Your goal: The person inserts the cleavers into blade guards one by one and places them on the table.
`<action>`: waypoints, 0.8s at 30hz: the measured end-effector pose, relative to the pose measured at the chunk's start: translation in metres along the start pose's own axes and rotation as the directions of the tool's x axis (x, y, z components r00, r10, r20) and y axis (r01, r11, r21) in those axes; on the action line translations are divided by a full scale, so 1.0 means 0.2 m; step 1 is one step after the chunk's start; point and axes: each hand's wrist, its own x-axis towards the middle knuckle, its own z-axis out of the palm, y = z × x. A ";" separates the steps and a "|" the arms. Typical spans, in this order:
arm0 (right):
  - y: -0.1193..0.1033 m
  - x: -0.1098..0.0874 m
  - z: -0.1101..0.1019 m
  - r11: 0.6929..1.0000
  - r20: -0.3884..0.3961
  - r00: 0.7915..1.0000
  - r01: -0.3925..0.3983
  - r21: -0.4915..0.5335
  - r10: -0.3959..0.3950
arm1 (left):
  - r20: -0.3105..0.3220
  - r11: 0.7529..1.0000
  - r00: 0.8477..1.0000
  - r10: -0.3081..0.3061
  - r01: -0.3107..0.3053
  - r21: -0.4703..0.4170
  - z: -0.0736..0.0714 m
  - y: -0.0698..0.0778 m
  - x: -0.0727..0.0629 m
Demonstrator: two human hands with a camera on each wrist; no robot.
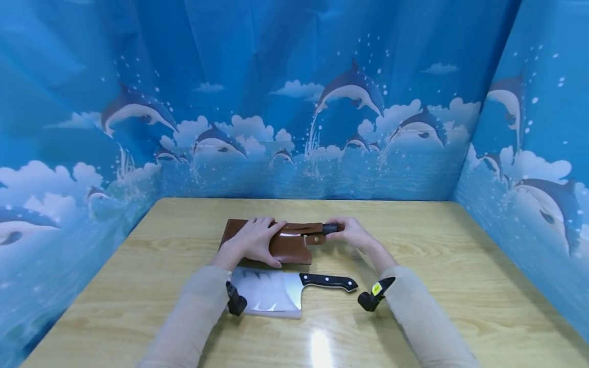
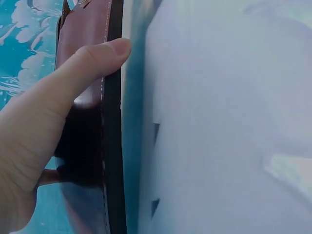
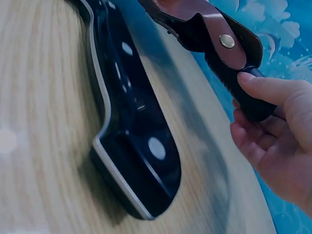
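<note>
A brown leather knife sheath [image 1: 290, 249] lies across the table with a black handle [image 1: 330, 228] sticking out of its right end. My left hand [image 1: 255, 240] grips the sheath from above, its thumb [image 2: 97, 58] on the near stitched edge. At the right end, my right hand [image 1: 352, 232] holds the black handle between thumb and fingers, beside a strap with a metal snap [image 3: 227, 41]. The blade inside is mostly covered by the leather. Nearer to me lies a cleaver [image 1: 271, 294] with a wide shiny blade and a black riveted handle [image 3: 139, 107].
The wooden table [image 1: 405, 235] carries the knives and sheath. A blue curtain [image 1: 276, 61] printed with dolphins rises behind the table and along both sides. Both forearms pass on either side of the cleaver.
</note>
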 end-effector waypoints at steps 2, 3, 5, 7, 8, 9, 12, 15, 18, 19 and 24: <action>0.02 0.01 0.01 1.000 0.010 1.000 -0.002 -0.003 0.002 | 0.013 1.000 1.000 -0.006 0.006 -0.002 0.01 0.00 0.01; 0.03 0.01 0.01 1.000 0.016 1.000 -0.004 -0.006 0.004 | 0.017 1.000 1.000 -0.008 0.008 -0.005 0.02 0.00 0.02; 0.04 0.02 0.02 1.000 0.032 0.999 0.002 -0.020 -0.001 | 0.030 1.000 0.999 -0.019 0.019 -0.003 0.03 0.00 0.02; 0.06 0.02 0.02 0.999 0.054 0.999 0.007 -0.047 -0.004 | 0.049 0.999 0.998 -0.028 0.029 -0.017 0.05 0.00 0.02; 0.06 0.02 0.03 0.998 0.064 0.998 0.005 -0.057 -0.002 | 0.061 0.999 0.998 -0.031 0.033 -0.028 0.05 0.01 0.02; 0.06 0.02 0.03 0.997 0.073 0.997 0.005 -0.071 0.000 | 0.078 0.999 0.996 -0.036 0.039 -0.036 0.06 0.01 0.02; 0.06 0.01 0.04 0.995 0.085 0.996 0.004 -0.096 0.004 | 0.124 0.995 0.990 -0.063 0.072 -0.072 0.06 0.02 0.02; 0.06 0.01 0.05 0.994 0.063 0.998 -0.016 -0.108 0.023 | 0.164 0.989 0.981 -0.102 0.118 -0.085 0.05 0.02 0.03; 0.05 0.01 0.05 0.992 0.040 0.998 -0.050 -0.118 0.055 | 0.177 0.986 0.978 -0.113 0.132 -0.100 0.05 0.02 0.02; 0.06 0.00 0.04 0.992 0.036 0.997 -0.058 -0.116 0.063 | 0.178 0.985 0.978 -0.110 0.131 -0.112 0.05 0.01 0.01; 0.06 -0.05 -0.01 0.991 0.017 0.994 -0.108 -0.084 0.110 | 0.149 0.974 0.983 -0.104 0.131 -0.184 0.04 -0.04 -0.07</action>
